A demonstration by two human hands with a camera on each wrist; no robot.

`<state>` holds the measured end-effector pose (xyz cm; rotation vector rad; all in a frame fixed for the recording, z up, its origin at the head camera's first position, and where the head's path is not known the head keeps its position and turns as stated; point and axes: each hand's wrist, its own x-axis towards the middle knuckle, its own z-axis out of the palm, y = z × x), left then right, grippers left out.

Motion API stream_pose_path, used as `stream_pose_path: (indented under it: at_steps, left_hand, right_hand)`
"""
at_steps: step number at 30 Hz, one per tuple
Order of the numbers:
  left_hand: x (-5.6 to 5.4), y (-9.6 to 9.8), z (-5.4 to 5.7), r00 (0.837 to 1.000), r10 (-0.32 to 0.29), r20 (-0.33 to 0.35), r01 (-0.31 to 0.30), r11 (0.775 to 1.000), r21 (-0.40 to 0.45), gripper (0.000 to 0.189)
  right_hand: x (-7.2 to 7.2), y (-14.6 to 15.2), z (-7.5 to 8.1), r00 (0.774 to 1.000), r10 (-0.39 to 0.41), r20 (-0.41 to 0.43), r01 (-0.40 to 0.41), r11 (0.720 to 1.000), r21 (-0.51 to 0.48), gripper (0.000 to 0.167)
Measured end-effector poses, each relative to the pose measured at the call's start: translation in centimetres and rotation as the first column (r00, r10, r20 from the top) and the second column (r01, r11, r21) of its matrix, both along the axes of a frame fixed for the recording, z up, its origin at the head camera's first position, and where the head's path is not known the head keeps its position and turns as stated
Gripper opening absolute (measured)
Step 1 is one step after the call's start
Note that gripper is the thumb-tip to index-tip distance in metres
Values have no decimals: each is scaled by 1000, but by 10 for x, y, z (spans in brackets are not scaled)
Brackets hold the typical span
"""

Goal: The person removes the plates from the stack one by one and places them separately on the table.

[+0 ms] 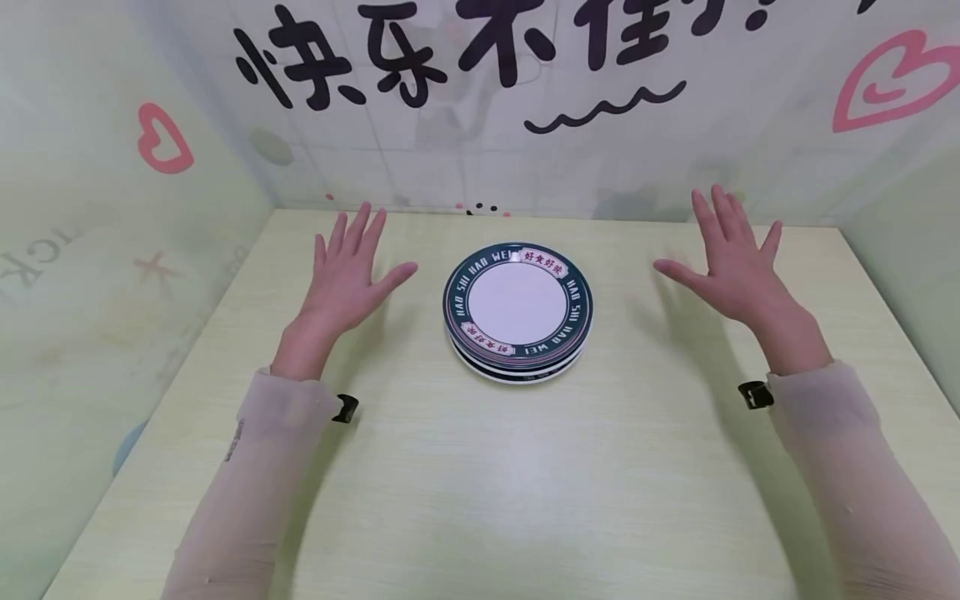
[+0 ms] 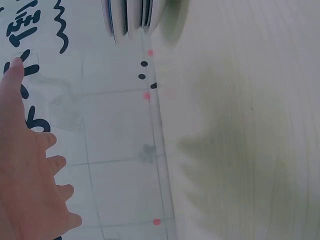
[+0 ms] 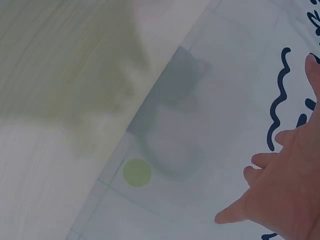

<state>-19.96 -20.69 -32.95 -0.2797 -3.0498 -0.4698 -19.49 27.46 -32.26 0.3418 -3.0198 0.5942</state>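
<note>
A stack of round plates (image 1: 517, 304) with dark green patterned rims and white centres lies toward the back of the table. In the left wrist view the stacked plates (image 2: 132, 17) show edge-on at the top. My left hand (image 1: 343, 279) hovers to the left of the stack, fingers spread, thumb toward the plates, holding nothing. On the other side my right hand (image 1: 738, 267) is held above the table with its fingers apart and nothing in it. Neither hand touches the plates. The right wrist view shows the right hand (image 3: 285, 185) but no plates.
The pale wood-grain table (image 1: 487, 500) meets a printed backdrop (image 1: 480, 150) with black characters behind the plates. Side panels rise at the left (image 1: 112, 275) and right (image 1: 907, 250). A small black clip-like piece sits at each sleeve cuff.
</note>
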Motion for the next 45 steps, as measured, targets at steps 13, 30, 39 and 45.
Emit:
stream_pose_path:
  at_steps: [13, 30, 39, 45]
  left_hand:
    - [9, 3, -4, 999, -41, -14, 42, 998, 47, 95]
    - [14, 7, -2, 998, -65, -19, 67, 995, 74, 94]
    - [16, 8, -4, 998, -67, -3, 67, 993, 93, 95]
    - [18, 9, -5, 997, -73, 3, 73, 995, 65, 92]
  right_hand:
    - [3, -3, -2, 1000, 25, -2, -25, 999, -44, 98]
    - [6, -12, -9, 995, 100, -29, -102, 991, -82, 101]
    - [7, -20, -8, 996, 93, 4, -92, 991, -94, 102]
    - [9, -23, -9, 995, 97, 14, -95, 990, -99, 101]
